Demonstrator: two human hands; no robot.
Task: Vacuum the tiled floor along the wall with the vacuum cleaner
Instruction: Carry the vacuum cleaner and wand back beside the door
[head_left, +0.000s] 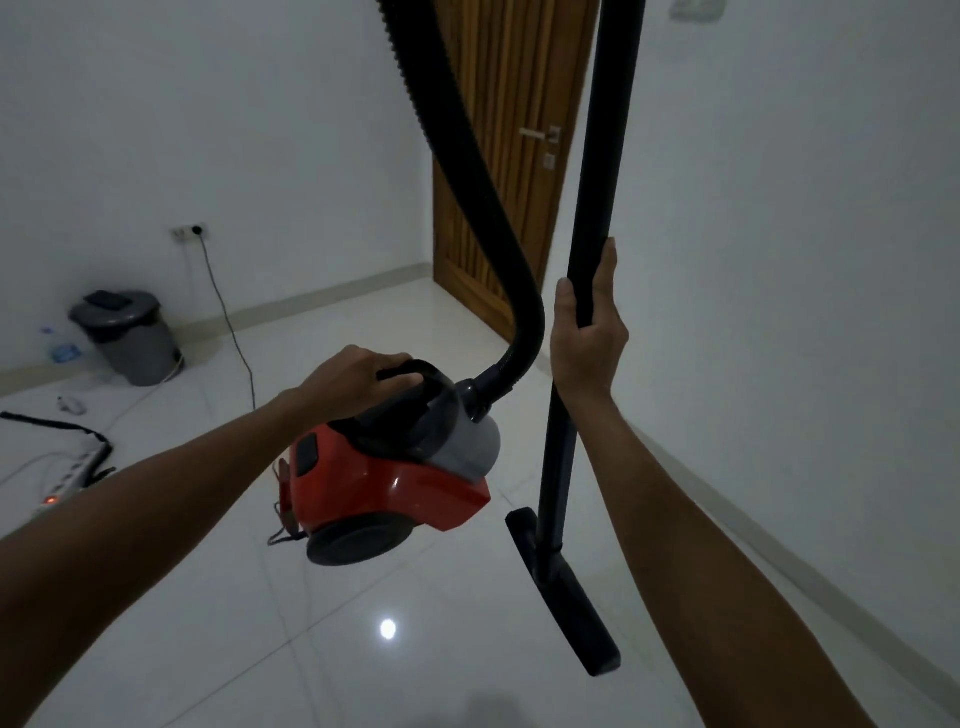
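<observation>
The right hand grips the long wand, which stands almost straight up at center right, its floor head low beside the right wall. The left hand holds the red vacuum cleaner by its handle, lifted at the center — the wall lies right of both.

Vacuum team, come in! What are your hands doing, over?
Left hand grips vacuum body handle. Right hand holds wand. Floor head near right wall. Power cord trails across floor behind.

The room is being dimly lit; a ceiling light is being mirrored as glare on the glossy floor tiles, lower centre. Frame edges are being bent by wide-angle distortion.
</observation>
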